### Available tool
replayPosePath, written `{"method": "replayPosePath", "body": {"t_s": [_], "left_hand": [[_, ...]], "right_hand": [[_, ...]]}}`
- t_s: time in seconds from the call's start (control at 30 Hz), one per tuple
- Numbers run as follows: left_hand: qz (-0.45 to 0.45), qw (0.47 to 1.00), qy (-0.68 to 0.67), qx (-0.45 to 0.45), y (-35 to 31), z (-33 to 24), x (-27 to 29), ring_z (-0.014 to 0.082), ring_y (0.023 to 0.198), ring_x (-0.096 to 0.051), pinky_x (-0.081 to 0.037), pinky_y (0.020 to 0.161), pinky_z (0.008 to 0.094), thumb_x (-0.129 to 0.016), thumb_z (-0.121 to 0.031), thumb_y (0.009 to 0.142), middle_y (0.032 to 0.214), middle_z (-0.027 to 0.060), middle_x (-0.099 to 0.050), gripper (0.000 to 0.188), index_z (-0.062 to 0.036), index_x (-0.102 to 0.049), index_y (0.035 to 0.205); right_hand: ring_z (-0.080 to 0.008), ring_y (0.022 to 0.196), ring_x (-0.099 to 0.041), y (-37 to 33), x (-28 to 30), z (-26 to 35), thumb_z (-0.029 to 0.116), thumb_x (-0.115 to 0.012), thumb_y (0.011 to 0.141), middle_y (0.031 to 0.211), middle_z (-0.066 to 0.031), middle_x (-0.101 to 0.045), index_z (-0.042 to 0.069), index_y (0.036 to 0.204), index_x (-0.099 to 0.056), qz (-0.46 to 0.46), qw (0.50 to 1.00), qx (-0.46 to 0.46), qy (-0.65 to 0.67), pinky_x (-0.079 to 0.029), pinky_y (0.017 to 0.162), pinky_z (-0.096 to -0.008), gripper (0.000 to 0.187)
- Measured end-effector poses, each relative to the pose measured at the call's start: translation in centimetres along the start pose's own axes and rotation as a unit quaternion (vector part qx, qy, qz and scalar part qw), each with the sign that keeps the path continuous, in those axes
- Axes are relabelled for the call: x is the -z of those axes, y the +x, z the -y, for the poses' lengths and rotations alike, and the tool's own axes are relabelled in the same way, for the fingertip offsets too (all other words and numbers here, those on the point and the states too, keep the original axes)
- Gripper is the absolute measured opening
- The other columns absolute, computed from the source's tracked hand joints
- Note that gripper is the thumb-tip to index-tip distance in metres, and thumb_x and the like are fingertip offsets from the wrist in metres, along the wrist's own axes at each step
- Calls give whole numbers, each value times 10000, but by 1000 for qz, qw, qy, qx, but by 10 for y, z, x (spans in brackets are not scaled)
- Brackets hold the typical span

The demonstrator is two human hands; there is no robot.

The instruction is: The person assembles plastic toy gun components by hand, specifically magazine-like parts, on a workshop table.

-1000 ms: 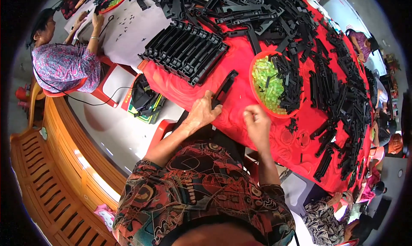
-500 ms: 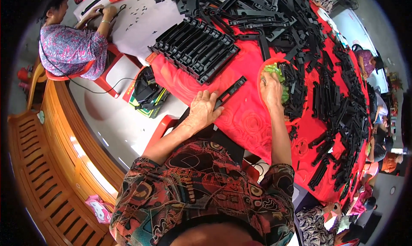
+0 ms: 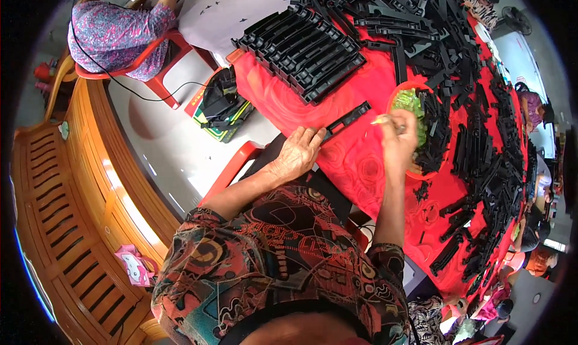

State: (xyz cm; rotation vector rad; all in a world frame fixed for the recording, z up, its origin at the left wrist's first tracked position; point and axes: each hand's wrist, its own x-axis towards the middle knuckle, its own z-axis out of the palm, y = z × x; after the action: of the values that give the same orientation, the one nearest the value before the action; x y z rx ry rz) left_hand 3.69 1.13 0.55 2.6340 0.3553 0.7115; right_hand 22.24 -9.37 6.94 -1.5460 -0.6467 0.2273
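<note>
My left hand point(image 3: 300, 151) is closed at the table's near edge, its fingers over the near end of a long black plastic strip point(image 3: 348, 119). The strip's far end lies on the red cloth. To the right, my right hand point(image 3: 400, 141) pinches a small yellowish-green piece point(image 3: 378, 121) between thumb and fingers, just left of a round orange basket point(image 3: 394, 95). Clear green pieces point(image 3: 409, 103) fill one side of the basket; small black parts point(image 3: 430, 160) fill the other. Beyond my left hand stands a neat row of black plastic strips point(image 3: 304, 53).
Loose black parts point(image 3: 391, 23) heap at the table's far side, and more point(image 3: 481, 164) cover the right. At upper left a person point(image 3: 120, 35) sits on a red chair point(image 3: 165, 74). A black bag point(image 3: 220, 98) lies on the floor near a wooden bench point(image 3: 66, 212).
My right hand has come up out of the basket with a small yellowish-green piece. My left hand stays at the black strip. The view has shifted, so the scene sits differently.
</note>
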Motion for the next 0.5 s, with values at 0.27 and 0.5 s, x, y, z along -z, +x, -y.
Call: {"method": "replayPosePath", "body": {"t_s": [0.27, 0.5], "left_hand": [[-14, 1000, -24, 13, -11, 1, 8, 322, 826, -530, -453, 748, 385, -631, -72, 701, 962, 171, -529, 494, 25, -469, 1158], [-53, 996, -61, 33, -15, 2, 5, 337, 867, -522, -436, 764, 394, -624, -99, 716, 965, 186, -524, 457, 41, -477, 1125]], "right_hand": [[-59, 570, -466, -30, -45, -40, -8, -605, 781, 657, -6, -541, 16, 804, -525, 80, 993, -4, -84, -396, 516, -229, 87], [-74, 532, -407, -37, -51, -43, 29, -623, 769, 584, -15, -476, 12, 772, -530, 81, 987, -4, -136, -366, 484, -263, 95]]}}
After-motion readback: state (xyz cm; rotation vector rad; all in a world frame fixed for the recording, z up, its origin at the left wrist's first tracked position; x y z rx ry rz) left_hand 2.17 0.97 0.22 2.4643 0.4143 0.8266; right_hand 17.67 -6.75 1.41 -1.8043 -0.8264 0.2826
